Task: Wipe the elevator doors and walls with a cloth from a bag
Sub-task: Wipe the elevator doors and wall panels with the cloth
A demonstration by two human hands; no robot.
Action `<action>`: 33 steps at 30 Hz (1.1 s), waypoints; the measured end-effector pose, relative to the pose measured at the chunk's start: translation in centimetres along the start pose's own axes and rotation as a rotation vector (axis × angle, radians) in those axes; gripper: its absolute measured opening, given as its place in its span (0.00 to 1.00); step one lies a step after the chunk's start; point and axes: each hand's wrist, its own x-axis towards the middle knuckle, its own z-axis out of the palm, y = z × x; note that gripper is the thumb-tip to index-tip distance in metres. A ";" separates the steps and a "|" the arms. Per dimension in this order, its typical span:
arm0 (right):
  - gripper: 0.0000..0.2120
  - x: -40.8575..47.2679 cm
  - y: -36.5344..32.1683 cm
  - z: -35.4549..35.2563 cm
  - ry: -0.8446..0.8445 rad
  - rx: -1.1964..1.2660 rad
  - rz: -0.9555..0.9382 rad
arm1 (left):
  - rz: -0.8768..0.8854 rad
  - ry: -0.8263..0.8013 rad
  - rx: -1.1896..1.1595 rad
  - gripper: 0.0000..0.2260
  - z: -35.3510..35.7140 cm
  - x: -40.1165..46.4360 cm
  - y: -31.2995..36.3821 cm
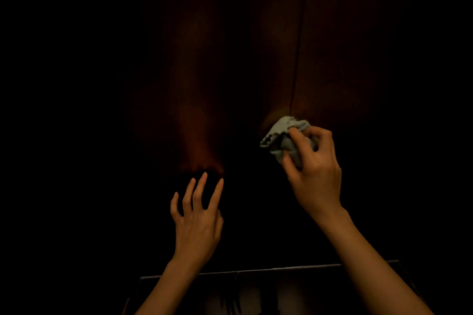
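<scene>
The scene is very dark. My right hand (316, 169) grips a crumpled pale grey cloth (282, 137) and holds it against the dark reddish elevator door (217, 71), just left of the thin vertical seam (298, 46) between the door panels. My left hand (198, 217) is raised with straight, spread fingers, its fingertips at or near the door surface lower left of the cloth, and it holds nothing. Faint reflections of my arms show on the door.
A thin metal sill or threshold strip (256, 270) runs across the bottom of the door. Below it the floor is almost black. The left and right sides of the view are too dark to make out. No bag is visible.
</scene>
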 end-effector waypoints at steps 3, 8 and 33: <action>0.22 2.7 -1.2 -2.3 -0.096 -0.025 -0.011 | 0.013 0.072 -0.037 0.29 -4.8 3.8 0.8; 0.22 7.5 -3.3 -6.5 -0.191 -0.015 -0.023 | 0.038 0.082 -0.091 0.27 -13.1 10.1 1.8; 0.20 50.8 -21.3 -33.1 -0.103 -0.180 -0.115 | 0.117 0.150 -0.034 0.33 -56.0 42.8 -2.4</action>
